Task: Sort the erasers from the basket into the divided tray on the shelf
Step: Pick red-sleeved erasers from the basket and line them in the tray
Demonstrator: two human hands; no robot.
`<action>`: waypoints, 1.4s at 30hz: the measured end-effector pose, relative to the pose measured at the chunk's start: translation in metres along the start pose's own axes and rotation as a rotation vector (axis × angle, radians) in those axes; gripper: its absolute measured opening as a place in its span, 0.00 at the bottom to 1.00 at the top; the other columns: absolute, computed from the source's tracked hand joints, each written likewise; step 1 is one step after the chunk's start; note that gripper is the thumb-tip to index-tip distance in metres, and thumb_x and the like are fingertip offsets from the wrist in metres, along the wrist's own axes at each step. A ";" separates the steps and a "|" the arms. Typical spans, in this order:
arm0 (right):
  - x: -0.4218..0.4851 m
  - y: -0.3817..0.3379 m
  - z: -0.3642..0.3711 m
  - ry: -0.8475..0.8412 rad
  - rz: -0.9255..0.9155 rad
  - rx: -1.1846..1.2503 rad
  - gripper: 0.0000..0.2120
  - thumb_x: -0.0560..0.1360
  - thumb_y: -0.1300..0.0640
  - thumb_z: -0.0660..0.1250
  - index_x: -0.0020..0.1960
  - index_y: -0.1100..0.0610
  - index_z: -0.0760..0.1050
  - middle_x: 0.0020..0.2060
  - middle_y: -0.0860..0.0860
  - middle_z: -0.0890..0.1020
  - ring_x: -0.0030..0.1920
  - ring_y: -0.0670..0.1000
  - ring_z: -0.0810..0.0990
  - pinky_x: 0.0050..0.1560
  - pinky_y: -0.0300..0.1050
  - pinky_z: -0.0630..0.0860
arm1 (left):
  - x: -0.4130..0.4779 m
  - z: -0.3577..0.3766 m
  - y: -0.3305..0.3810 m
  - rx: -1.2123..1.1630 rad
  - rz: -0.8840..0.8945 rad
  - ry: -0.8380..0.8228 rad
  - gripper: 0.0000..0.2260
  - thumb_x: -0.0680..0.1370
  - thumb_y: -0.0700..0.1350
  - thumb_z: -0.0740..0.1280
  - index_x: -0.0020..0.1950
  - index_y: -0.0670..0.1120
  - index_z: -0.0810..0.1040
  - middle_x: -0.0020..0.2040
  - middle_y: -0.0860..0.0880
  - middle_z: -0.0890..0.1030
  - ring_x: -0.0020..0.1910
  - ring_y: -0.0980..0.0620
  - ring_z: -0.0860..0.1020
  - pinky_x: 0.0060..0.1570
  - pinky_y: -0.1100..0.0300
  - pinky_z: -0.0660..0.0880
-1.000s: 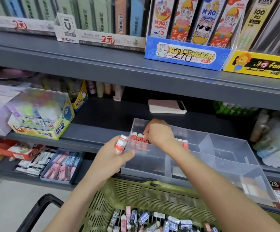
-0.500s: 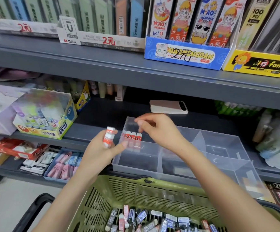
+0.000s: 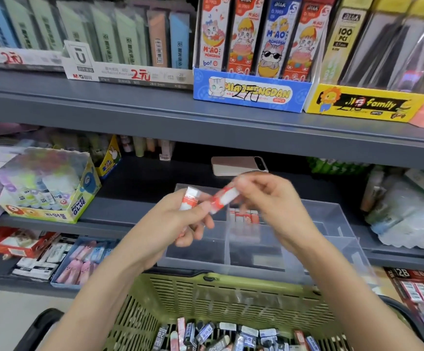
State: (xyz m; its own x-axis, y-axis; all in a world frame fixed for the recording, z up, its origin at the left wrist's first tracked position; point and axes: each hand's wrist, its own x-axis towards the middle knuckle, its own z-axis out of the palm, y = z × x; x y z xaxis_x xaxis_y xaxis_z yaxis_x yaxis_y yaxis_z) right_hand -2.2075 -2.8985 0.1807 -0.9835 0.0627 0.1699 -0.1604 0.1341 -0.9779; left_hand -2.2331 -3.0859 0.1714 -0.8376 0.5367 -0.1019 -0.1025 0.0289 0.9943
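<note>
A clear divided tray (image 3: 254, 264) sits at the front of the grey shelf, with a short row of red-and-white erasers (image 3: 244, 216) standing in a back compartment. Above its left part, my left hand (image 3: 178, 224) holds a red-and-white eraser (image 3: 190, 198) upright. My right hand (image 3: 269, 198) pinches a second red-and-white eraser (image 3: 222, 198), tilted, its lower end touching my left fingers. Below, the green basket (image 3: 221, 295) holds several mixed erasers (image 3: 226, 334).
A phone (image 3: 238, 165) lies on the shelf behind the tray. A glue-stick box (image 3: 49, 188) stands at the left, plastic bags (image 3: 403, 211) at the right. The upper shelf (image 3: 206, 117) overhangs with stationery boxes. Eraser packs fill the lower shelf.
My right hand has left the eraser row in the tray and come up to my left hand, where it now grips one of the erasers. The view has shifted left.
</note>
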 end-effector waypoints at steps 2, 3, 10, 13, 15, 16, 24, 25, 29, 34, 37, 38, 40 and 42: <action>-0.004 0.006 -0.036 0.224 -0.014 -0.176 0.07 0.75 0.61 0.67 0.39 0.55 0.80 0.32 0.47 0.83 0.28 0.42 0.75 0.33 0.32 0.72 | 0.006 0.012 -0.006 -0.007 -0.012 0.069 0.11 0.78 0.43 0.64 0.56 0.37 0.75 0.34 0.47 0.76 0.28 0.54 0.70 0.23 0.65 0.60; -0.004 0.010 -0.053 0.298 -0.002 -0.279 0.04 0.74 0.61 0.68 0.40 0.56 0.80 0.31 0.46 0.82 0.27 0.41 0.74 0.33 0.31 0.71 | 0.010 0.018 -0.008 -0.039 -0.021 0.079 0.14 0.76 0.45 0.66 0.56 0.36 0.75 0.33 0.47 0.75 0.29 0.54 0.70 0.23 0.65 0.62; 0.009 0.045 -0.082 0.257 0.182 -0.700 0.14 0.65 0.52 0.77 0.40 0.54 0.72 0.38 0.53 0.80 0.41 0.51 0.78 0.41 0.43 0.71 | 0.031 0.053 -0.019 -0.293 -0.087 0.083 0.11 0.81 0.42 0.57 0.56 0.42 0.77 0.34 0.47 0.70 0.31 0.52 0.69 0.30 0.62 0.69; 0.015 0.053 -0.080 0.103 0.176 -0.914 0.14 0.65 0.47 0.75 0.36 0.51 0.72 0.35 0.46 0.76 0.43 0.48 0.73 0.37 0.41 0.65 | 0.035 0.056 -0.021 -0.184 -0.062 0.098 0.09 0.82 0.42 0.56 0.55 0.45 0.75 0.33 0.48 0.73 0.31 0.53 0.72 0.31 0.64 0.70; 0.018 0.056 -0.081 0.008 0.150 -1.035 0.14 0.66 0.44 0.74 0.36 0.50 0.72 0.34 0.44 0.75 0.44 0.47 0.71 0.37 0.41 0.62 | 0.037 0.056 -0.021 -0.073 -0.018 0.104 0.06 0.82 0.42 0.56 0.56 0.45 0.71 0.33 0.49 0.79 0.32 0.54 0.76 0.31 0.64 0.73; 0.019 0.056 -0.081 -0.016 0.134 -1.074 0.14 0.66 0.43 0.74 0.37 0.50 0.72 0.36 0.46 0.76 0.45 0.48 0.72 0.38 0.40 0.62 | 0.039 0.056 -0.020 -0.031 0.001 0.107 0.05 0.82 0.42 0.57 0.55 0.44 0.71 0.34 0.50 0.81 0.34 0.54 0.78 0.34 0.64 0.75; 0.025 0.050 -0.083 -0.284 -0.100 -1.542 0.13 0.75 0.43 0.62 0.49 0.49 0.81 0.44 0.46 0.82 0.56 0.51 0.70 0.56 0.44 0.61 | 0.053 0.060 -0.018 0.035 0.032 0.175 0.04 0.76 0.44 0.68 0.50 0.49 0.80 0.47 0.50 0.83 0.44 0.58 0.79 0.42 0.67 0.75; 0.026 0.050 -0.083 -0.343 -0.121 -1.602 0.14 0.76 0.44 0.60 0.50 0.49 0.81 0.47 0.46 0.82 0.57 0.51 0.68 0.57 0.45 0.60 | 0.054 0.060 -0.018 0.018 0.019 0.187 0.04 0.76 0.44 0.69 0.50 0.48 0.80 0.46 0.49 0.83 0.45 0.56 0.80 0.45 0.64 0.76; 0.023 0.050 -0.079 -0.422 -0.199 -1.724 0.18 0.80 0.47 0.54 0.51 0.52 0.80 0.49 0.46 0.80 0.58 0.53 0.66 0.56 0.47 0.59 | 0.059 0.058 -0.018 -0.056 -0.056 0.196 0.07 0.75 0.42 0.70 0.51 0.43 0.80 0.44 0.46 0.85 0.43 0.51 0.82 0.43 0.58 0.81; 0.010 0.043 -0.084 -0.216 -0.175 -1.613 0.17 0.80 0.49 0.55 0.52 0.53 0.81 0.53 0.46 0.78 0.59 0.53 0.67 0.58 0.46 0.59 | 0.064 0.060 -0.014 -0.045 -0.060 0.192 0.08 0.74 0.38 0.70 0.51 0.45 0.78 0.41 0.43 0.84 0.37 0.51 0.84 0.35 0.60 0.79; 0.004 0.033 -0.083 -0.055 -0.050 -1.079 0.12 0.78 0.49 0.61 0.55 0.51 0.80 0.51 0.46 0.82 0.54 0.49 0.75 0.58 0.40 0.66 | 0.068 0.064 -0.013 -0.044 -0.057 0.144 0.08 0.73 0.36 0.72 0.51 0.43 0.79 0.39 0.43 0.84 0.35 0.51 0.83 0.34 0.60 0.79; 0.002 0.028 -0.080 -0.074 0.036 -0.810 0.12 0.76 0.50 0.65 0.58 0.52 0.78 0.48 0.47 0.83 0.50 0.46 0.78 0.56 0.38 0.70 | 0.069 0.066 -0.012 -0.051 -0.053 0.119 0.09 0.72 0.36 0.72 0.51 0.42 0.79 0.37 0.43 0.84 0.35 0.51 0.83 0.35 0.60 0.79; -0.001 0.020 -0.074 -0.158 0.127 -0.417 0.15 0.74 0.56 0.69 0.59 0.52 0.75 0.40 0.46 0.83 0.40 0.41 0.80 0.46 0.35 0.75 | 0.070 0.069 -0.011 -0.054 -0.043 0.087 0.12 0.71 0.37 0.73 0.52 0.41 0.78 0.37 0.43 0.84 0.37 0.49 0.84 0.36 0.59 0.80; -0.004 0.018 -0.072 -0.204 0.124 -0.312 0.13 0.73 0.60 0.70 0.56 0.51 0.75 0.34 0.45 0.82 0.33 0.39 0.77 0.37 0.32 0.74 | 0.070 0.071 -0.011 -0.051 -0.040 0.088 0.17 0.69 0.40 0.75 0.54 0.41 0.75 0.38 0.41 0.84 0.39 0.47 0.84 0.37 0.57 0.80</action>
State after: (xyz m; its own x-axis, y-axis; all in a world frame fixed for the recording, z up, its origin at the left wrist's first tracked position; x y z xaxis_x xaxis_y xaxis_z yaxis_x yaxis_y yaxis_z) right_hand -2.2006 -2.8253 0.1712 -0.9953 -0.0965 -0.0061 -0.0365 0.4338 -0.9003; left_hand -2.2529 -2.9891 0.1552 -0.8760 0.4598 -0.1458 -0.1617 0.0048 0.9868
